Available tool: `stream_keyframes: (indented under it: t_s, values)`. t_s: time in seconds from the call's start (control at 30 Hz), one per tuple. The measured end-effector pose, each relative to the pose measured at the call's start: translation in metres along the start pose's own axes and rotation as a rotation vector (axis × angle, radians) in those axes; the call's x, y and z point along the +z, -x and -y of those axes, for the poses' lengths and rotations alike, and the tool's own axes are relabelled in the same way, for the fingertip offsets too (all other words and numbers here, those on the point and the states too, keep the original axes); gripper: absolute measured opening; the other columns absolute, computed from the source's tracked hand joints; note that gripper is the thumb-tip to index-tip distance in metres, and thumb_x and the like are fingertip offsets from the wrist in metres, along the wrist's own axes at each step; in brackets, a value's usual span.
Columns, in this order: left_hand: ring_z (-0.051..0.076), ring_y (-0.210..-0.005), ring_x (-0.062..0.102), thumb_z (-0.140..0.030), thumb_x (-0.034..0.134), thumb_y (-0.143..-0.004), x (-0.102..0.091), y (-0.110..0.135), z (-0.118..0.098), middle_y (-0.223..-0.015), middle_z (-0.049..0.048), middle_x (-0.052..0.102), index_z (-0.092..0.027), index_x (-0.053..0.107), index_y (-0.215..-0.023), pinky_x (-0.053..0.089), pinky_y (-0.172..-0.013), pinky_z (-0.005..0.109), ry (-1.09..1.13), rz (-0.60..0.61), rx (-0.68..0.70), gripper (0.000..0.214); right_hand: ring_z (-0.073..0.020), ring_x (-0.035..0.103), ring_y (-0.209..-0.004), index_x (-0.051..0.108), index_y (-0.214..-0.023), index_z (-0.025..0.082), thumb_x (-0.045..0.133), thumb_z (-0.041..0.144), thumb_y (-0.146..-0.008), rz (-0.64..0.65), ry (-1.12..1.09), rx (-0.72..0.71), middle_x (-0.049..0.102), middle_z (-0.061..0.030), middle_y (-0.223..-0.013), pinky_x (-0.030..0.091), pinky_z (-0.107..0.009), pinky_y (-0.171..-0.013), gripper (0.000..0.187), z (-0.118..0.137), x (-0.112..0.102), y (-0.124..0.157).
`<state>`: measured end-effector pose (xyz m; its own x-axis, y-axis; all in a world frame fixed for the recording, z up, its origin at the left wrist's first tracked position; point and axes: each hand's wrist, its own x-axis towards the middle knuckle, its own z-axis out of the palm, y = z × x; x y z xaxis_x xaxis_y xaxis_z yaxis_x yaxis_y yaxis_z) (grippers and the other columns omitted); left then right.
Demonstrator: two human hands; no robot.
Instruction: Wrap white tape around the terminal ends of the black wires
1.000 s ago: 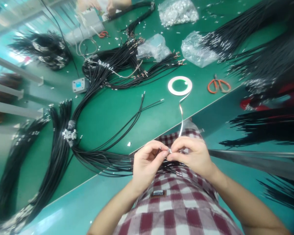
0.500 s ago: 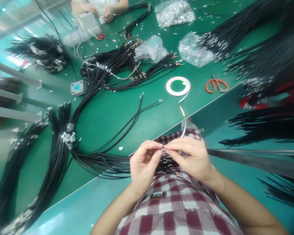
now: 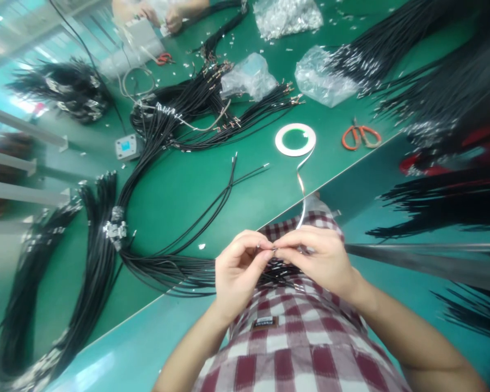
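Note:
My left hand (image 3: 239, 275) and my right hand (image 3: 316, 258) meet above my lap, fingertips pinching a small metal terminal on a black wire end (image 3: 273, 250). The fingers hide most of that wire. A bundle of black wires (image 3: 175, 275) runs from the green mat into my lap, under both hands. A white ring of tape (image 3: 295, 140) lies on the mat beyond my hands, and its shiny strip (image 3: 301, 182) hangs over the table edge towards my right hand.
The near edge of the green mat (image 3: 245, 258) crosses the view diagonally. Several black wire bundles and bags of metal terminals (image 3: 280, 16) cover the table, with orange scissors (image 3: 361, 137) at right. A co-worker's hands (image 3: 159, 12) work at the far end.
The whole view has drifted slightly up and left. My hands have come closer together around the terminal, and more of the co-worker's hands shows at the top.

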<state>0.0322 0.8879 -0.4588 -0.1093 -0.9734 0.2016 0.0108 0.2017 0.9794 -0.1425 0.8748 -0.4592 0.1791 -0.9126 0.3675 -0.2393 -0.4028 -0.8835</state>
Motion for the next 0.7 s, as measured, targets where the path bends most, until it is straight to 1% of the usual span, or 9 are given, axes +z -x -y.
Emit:
stream_keyframes:
  t_s: [0.07,0.13,0.2,0.23,0.33,0.43,0.57,0.7]
  values:
    - [0.015,-0.085,0.061,-0.006,0.067,-0.085,0.0011,0.0002,0.0002,-0.087,0.0038,0.064,-0.02,0.069,-0.093,0.051,-0.074,0.024,-0.02,-0.013,0.009,0.016,-0.0151,0.072,-0.069,0.076,-0.094,0.022,0.073,0.018,-0.086,0.008,0.019,-0.017,0.079,-0.0005,-0.085,0.059,-0.027,-0.067,0.01,0.0002,0.0004,0.0011]
    - [0.015,-0.085,0.062,-0.008,0.067,-0.086,0.0025,0.0004,0.0004,-0.087,0.0045,0.064,-0.019,0.069,-0.092,0.051,-0.074,0.025,-0.048,-0.03,0.015,0.013,-0.0154,0.073,-0.072,0.075,-0.104,0.022,0.071,0.017,-0.088,-0.005,0.062,-0.048,0.079,-0.0019,-0.09,0.058,-0.027,-0.068,0.017,-0.0001,0.001,0.0026]
    - [0.016,-0.084,0.062,-0.009,0.068,-0.086,0.0037,0.0005,0.0008,-0.086,0.0052,0.064,-0.018,0.069,-0.09,0.052,-0.073,0.026,-0.075,-0.045,0.019,0.01,-0.0156,0.073,-0.072,0.072,-0.113,0.021,0.068,0.016,-0.09,-0.023,0.128,-0.11,0.079,-0.0035,-0.095,0.057,-0.029,-0.07,0.024,-0.0007,0.0013,0.0036]
    - [0.017,-0.084,0.061,-0.01,0.068,-0.086,0.0042,0.0005,0.0011,-0.086,0.0054,0.064,-0.018,0.069,-0.09,0.052,-0.073,0.027,-0.083,-0.053,0.022,0.009,-0.0157,0.073,-0.072,0.071,-0.114,0.021,0.067,0.015,-0.091,-0.028,0.167,-0.15,0.08,-0.0038,-0.095,0.056,-0.029,-0.07,0.024,-0.001,0.0013,0.0039]
    - [0.016,-0.084,0.061,-0.01,0.067,-0.086,0.0052,0.0002,0.002,-0.086,0.005,0.064,-0.018,0.069,-0.09,0.052,-0.073,0.026,-0.079,-0.069,0.03,0.01,-0.016,0.073,-0.073,0.072,-0.106,0.021,0.064,0.012,-0.092,-0.025,0.265,-0.256,0.08,-0.0034,-0.094,0.051,-0.03,-0.066,0.019,-0.0017,0.0009,0.0032]
    - [0.016,-0.084,0.06,-0.009,0.067,-0.086,0.0054,0.0001,0.0029,-0.085,0.0049,0.063,-0.019,0.069,-0.09,0.051,-0.072,0.025,-0.069,-0.077,0.025,0.01,-0.0158,0.073,-0.072,0.073,-0.096,0.019,0.065,0.011,-0.091,-0.043,0.309,-0.3,0.08,-0.0027,-0.089,0.048,-0.031,-0.063,0.013,-0.0025,0.0011,0.0019]
    - [0.016,-0.083,0.059,-0.009,0.068,-0.086,0.0048,0.0002,0.0032,-0.085,0.005,0.062,-0.018,0.069,-0.09,0.05,-0.071,0.025,-0.063,-0.066,0.012,0.01,-0.0148,0.071,-0.065,0.074,-0.089,0.021,0.065,0.015,-0.092,-0.057,0.256,-0.263,0.079,-0.0013,-0.078,0.05,-0.03,-0.062,0.011,-0.004,0.0018,0.0008]
    - [0.014,-0.081,0.059,-0.008,0.066,-0.086,0.0036,0.0003,0.0024,-0.084,0.0032,0.062,-0.019,0.067,-0.088,0.049,-0.071,0.024,-0.075,-0.037,0.014,0.011,-0.014,0.069,-0.062,0.073,-0.083,0.02,0.066,0.016,-0.091,-0.051,0.197,-0.209,0.077,-0.0008,-0.074,0.052,-0.028,-0.061,0.011,-0.0039,0.0015,-0.0004]
